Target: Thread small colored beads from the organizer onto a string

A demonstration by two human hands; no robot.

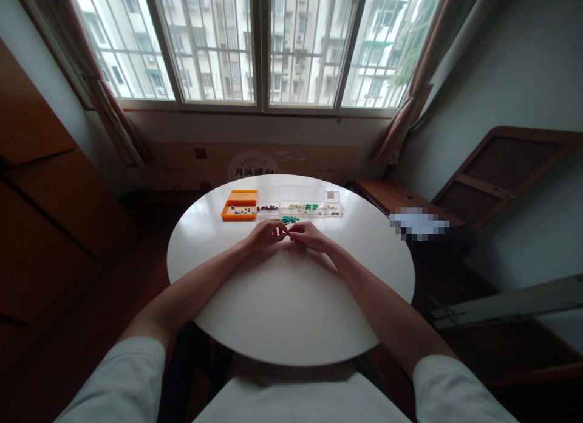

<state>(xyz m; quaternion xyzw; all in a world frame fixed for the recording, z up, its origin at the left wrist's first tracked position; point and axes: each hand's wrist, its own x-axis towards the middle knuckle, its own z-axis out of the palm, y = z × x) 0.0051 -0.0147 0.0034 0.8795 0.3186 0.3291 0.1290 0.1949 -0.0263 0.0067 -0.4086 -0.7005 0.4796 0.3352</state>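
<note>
Glass fills one wide window point(263, 46) beyond the round table point(291, 301), in four visible panes, with two curtains point(113, 122), one at each side. The table itself is white. Between it and the window is one tan banner point(252, 163), where I can read 月满颐和; its other letters are too small to read surely.

Over the table's middle are two bare hands, the left hand point(268, 233) and the right hand point(308, 235). Their fingers are bent and the fingertips meet; I cannot tell if they grip a small piece.

Along the table's far part stand one open orange box point(239, 217) and, to its right, four clear compartments point(291, 194). These contain dark, pale and green pieces, and in the smallest one, tiny items. One blue-green pile point(289, 220) of loose pieces lies on the table, just beyond the fingertips, before the compartments. The pieces are too small to count.
</note>
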